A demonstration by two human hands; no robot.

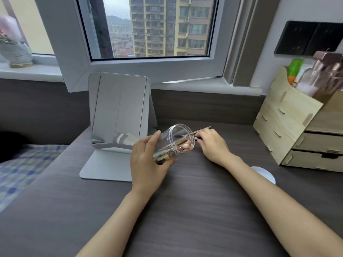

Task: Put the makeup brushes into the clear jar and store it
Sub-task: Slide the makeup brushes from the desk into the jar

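Observation:
My left hand [146,160] grips the clear jar [176,140], tilted on its side above the dark desk with its mouth facing right. Inside it lie makeup brushes [178,145] with gold and pink ferrules, heads toward the bottom. My right hand [213,143] sits at the jar's mouth, fingers pinched on thin dark brush handles [201,129] that stick out past the rim toward the back right.
A standing mirror [118,110] on a flat base is just left of the jar. A wooden drawer organiser [297,127] holding bottles stands at the right. A white round lid [265,174] lies near my right forearm. A checked bed cover lies at the left.

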